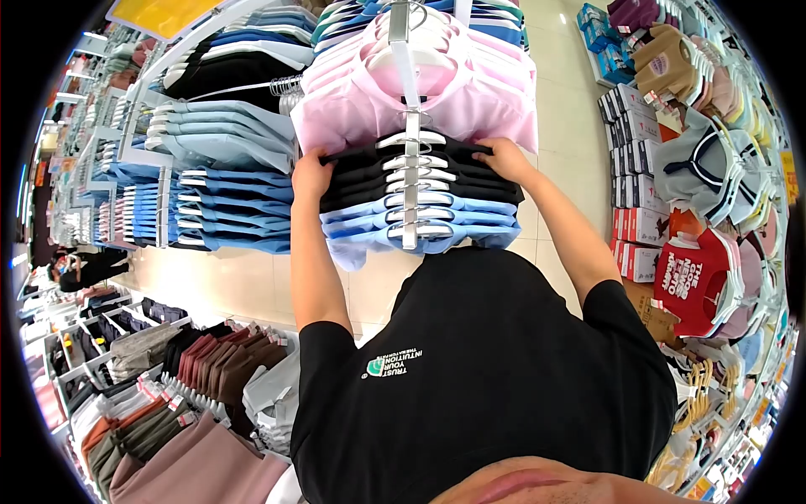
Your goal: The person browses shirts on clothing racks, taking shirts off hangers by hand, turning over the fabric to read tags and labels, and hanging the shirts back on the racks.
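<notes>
Black T-shirts (pixel 361 172) hang on white hangers along a metal display arm (pixel 410 181) in front of me. My left hand (pixel 312 175) grips the left sleeve end of a black T-shirt in the row. At the opposite sleeve, my right hand (pixel 507 160) has its fingers closed on the black fabric. Pink shirts (pixel 344 92) hang just behind the black ones, by both hands. Light blue shirts (pixel 495 220) hang on the same arm, nearer to my body. Some fingertips are hidden by the cloth.
More racks of blue shirts (pixel 235 214) stand close on the left. Folded-over trousers (pixel 227 365) hang at the lower left. Along the right are stacked boxes (pixel 635 168) and a red shirt (pixel 693 281) on a rack. Tiled floor (pixel 558 197) runs between the displays.
</notes>
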The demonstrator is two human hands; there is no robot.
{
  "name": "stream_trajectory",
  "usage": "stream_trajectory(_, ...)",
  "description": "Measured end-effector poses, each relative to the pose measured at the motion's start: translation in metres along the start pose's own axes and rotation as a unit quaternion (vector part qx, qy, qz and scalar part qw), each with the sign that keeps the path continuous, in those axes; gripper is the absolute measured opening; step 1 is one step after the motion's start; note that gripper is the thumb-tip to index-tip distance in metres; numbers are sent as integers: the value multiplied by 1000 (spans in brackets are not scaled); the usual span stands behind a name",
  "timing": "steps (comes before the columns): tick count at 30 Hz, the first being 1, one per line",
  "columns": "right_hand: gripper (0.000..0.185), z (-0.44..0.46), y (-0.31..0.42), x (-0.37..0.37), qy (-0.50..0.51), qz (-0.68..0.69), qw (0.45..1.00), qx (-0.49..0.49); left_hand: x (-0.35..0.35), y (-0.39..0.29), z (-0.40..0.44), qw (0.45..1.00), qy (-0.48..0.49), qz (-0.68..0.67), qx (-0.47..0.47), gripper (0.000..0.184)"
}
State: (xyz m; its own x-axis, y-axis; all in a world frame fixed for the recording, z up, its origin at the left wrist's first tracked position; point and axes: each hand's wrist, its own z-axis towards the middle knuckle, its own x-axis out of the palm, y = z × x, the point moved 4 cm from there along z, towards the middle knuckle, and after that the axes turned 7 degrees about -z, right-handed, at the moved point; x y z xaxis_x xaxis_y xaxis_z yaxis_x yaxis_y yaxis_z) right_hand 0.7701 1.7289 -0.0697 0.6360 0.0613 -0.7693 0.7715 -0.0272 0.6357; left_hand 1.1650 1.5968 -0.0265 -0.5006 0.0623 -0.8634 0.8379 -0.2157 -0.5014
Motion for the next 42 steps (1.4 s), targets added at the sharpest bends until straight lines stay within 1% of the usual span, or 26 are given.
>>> stream_trajectory(2, 25, -4, -8, -4, -20, 5, 1000, -5, 10, 14, 5, 997, 46, -58, -11, 31)
stream_trajectory(3, 26, -8, -10, -5, -37, 10, 999, -12, 15, 18, 5, 997, 49, -57, -7, 31)
stream_trajectory(6, 27, -17, -12, -12, -1, 48, 998, 41, 27, 34, 7, 997, 30, -76, -17, 31)
stream_trajectory(8, 27, -24, -18, -12, 17, 60, 995, 74, 38, 54, 10, 991, 71, -96, -59, 34)
stream_trajectory(9, 27, -27, -26, -10, 7, 71, 995, 76, 45, 67, 11, 991, 74, -96, -56, 34)
stream_trajectory(11, 27, -33, -32, -7, -4, 84, 993, 83, 53, 81, 9, 995, 85, -33, -32, 32)
stream_trajectory(13, 25, -43, -33, -6, -13, 127, 987, 95, 54, 84, 3, 996, 77, -32, -20, 30)
stream_trajectory(15, 24, -48, -42, 3, 4, 120, 986, 118, 45, 86, -3, 997, 6, -54, -54, 32)
stream_trajectory(16, 23, -48, -47, 7, 24, 113, 984, 134, 42, 87, -7, 997, -2, -39, -64, 35)
stream_trajectory(20, 22, -50, -55, 13, 23, 99, 983, 150, 37, 98, -10, 990, -47, -75, -111, 29)
stream_trajectory(22, 26, -48, -66, 16, -32, 104, 982, 152, 40, 107, -11, 987, -57, -53, -140, 29)
stream_trajectory(23, 26, -49, -71, 21, -31, 104, 983, 151, 46, 116, -11, 987, -57, -52, -141, 29)
stream_trajectory(25, 32, -55, -84, 15, -171, 48, 966, 189, 59, 130, -9, 984, -59, -110, -124, 33)
stream_trajectory(26, 32, -58, -86, 15, -171, 48, 965, 191, 57, 129, -10, 981, -86, -127, -118, 34)
stream_trajectory(27, 33, -64, -87, 13, -213, 71, 956, 188, 50, 114, -16, 982, -82, -126, -118, 34)
stream_trajectory(29, 36, -78, -83, 12, -290, 115, 933, 179, 22, 62, -32, 944, -150, -276, -98, 35)
stream_trajectory(30, 35, -84, -75, 11, -298, 136, 929, 173, 24, 51, -34, 949, -132, -282, -53, 39)
stream_trajectory(31, 35, -91, -57, 9, -292, 137, 931, 171, 14, 20, -42, 962, -79, -256, -49, 42)
stream_trajectory(33, 32, -104, -22, 8, -256, 181, 934, 169, 31, 8, -46, 968, -83, -238, 6, 44)
stream_trajectory(34, 28, -107, -18, 16, -250, 136, 948, 140, 34, 7, -47, 968, -85, -237, 4, 44)
stream_trajectory(35, 28, -109, -9, 18, -243, 97, 958, 114, 36, 5, -48, 961, -75, -266, -26, 45)
stream_trajectory(36, 29, -110, -5, 21, -233, 117, 957, 128, 39, 4, -49, 952, -65, -295, -54, 47)
stream_trajectory(37, 31, -111, -3, 23, -224, 136, 955, 142, 39, 5, -50, 952, -64, -295, -55, 47)
stream_trajectory(39, 33, -113, -5, 22, -223, 127, 955, 150, 37, 8, -54, 963, -29, -260, -68, 51)
stream_trajectory(40, 36, -114, -5, 23, -223, 118, 954, 158, 36, 9, -59, 963, -29, -259, -70, 51)
stream_trajectory(42, 37, -113, -9, 21, -227, 113, 953, 166, 36, 8, -69, 959, 11, -266, -94, 52)
